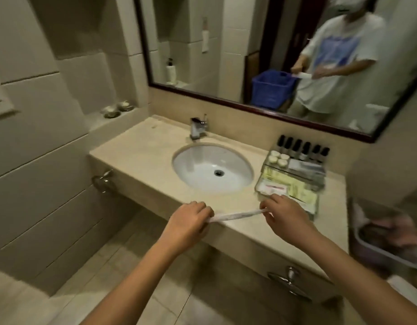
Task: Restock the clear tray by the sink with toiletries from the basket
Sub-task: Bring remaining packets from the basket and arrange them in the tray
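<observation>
A long thin white toiletry packet (235, 216) stretches level between my two hands above the counter's front edge. My left hand (188, 222) pinches its left end, and my right hand (285, 212) pinches its right end. The clear tray (261, 184) stands on the counter right of the sink (212, 170), just behind my right hand. It holds several dark small bottles (303, 148), round white caps and flat yellowish and white packets. A blue basket (272, 89) shows only as a reflection in the mirror.
A chrome faucet (198, 129) stands behind the basin. A grey bin (388, 235) with pinkish cloth sits at the right end of the counter. Metal towel rings (290, 281) hang under the counter front. Small dishes (118, 107) rest on a ledge at the left.
</observation>
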Motion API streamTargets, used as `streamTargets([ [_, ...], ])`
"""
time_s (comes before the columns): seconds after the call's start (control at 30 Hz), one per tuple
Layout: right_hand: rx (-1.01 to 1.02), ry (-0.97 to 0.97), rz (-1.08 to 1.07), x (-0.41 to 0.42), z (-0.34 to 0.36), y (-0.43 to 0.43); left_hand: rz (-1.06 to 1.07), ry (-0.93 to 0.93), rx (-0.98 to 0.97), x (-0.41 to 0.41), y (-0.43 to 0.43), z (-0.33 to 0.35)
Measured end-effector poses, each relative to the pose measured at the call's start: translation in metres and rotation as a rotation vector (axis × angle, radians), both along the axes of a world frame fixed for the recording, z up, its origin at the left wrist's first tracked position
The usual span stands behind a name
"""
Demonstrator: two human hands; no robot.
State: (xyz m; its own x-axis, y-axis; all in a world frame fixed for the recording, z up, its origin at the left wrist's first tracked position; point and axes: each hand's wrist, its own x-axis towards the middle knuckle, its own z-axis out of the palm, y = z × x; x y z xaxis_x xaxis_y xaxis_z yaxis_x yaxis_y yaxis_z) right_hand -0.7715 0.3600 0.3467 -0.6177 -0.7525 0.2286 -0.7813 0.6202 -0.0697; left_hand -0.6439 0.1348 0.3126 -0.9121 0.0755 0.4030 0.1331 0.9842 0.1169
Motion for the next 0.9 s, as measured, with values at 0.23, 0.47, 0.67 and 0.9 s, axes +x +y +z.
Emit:
streamTargets([
  [0.23,-0.027,-0.142,-0.366,-0.038,-0.029,0.058,-0.366,0.352,-0.1,-0.101,0.015,-0.028],
  [0.47,-0.31,-0.605,-0.678,-0.063,-0.056,0.034,-0.641,0.355,-0.123,-0.187,-0.013,-0.06],
  [0.67,-1.069,-1.014,-1.154,-0.08,-0.068,0.009,-0.766,0.315,-0.048,-0.24,-0.019,-0.071],
  [0.9,-1.233,-1.12,-1.22,-0.099,-0.072,0.032,-0.718,-0.183,0.128,-0.267,-0.012,-0.083],
])
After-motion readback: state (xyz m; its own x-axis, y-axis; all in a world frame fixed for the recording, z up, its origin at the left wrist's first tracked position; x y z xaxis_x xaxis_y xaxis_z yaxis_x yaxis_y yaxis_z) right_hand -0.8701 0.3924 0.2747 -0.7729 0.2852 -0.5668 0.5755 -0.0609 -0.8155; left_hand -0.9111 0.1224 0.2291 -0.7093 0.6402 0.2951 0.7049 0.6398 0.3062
